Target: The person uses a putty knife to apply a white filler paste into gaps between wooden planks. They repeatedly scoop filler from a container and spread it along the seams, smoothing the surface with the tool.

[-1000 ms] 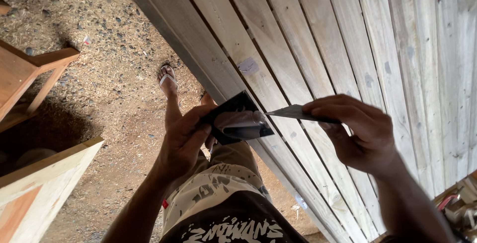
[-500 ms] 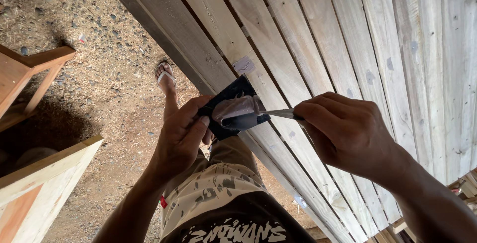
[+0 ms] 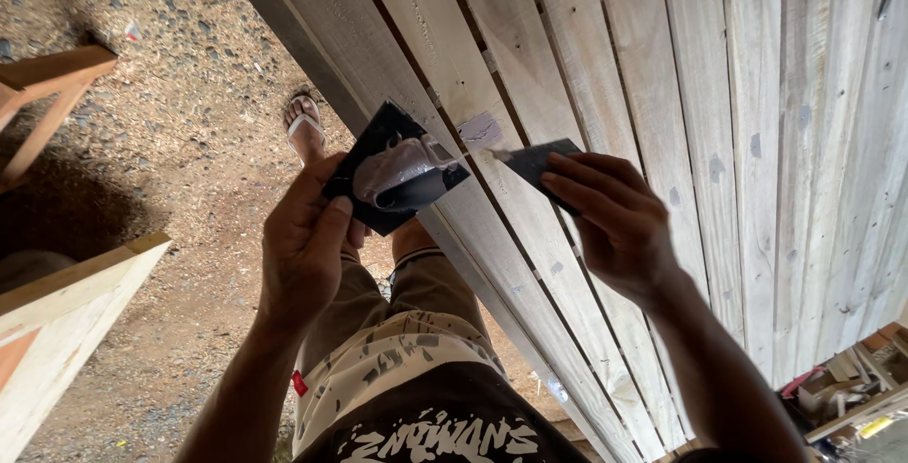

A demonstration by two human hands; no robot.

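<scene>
Since half a second ago my right hand (image 3: 619, 222) has pulled the putty knife (image 3: 537, 162) off the black card (image 3: 392, 168) and its tip now touches a grey filler patch (image 3: 480, 129) on the wooden slats (image 3: 719, 94). Left hand (image 3: 305, 236) fingers grip the card, right fingers pinch the knife. One card, one knife, one sandalled foot (image 3: 305, 125) far left.

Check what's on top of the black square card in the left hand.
A smeared grey-white lump of putty sits on the black card, which the left hand holds by its lower edge. The card surface beneath the putty is covered.
</scene>
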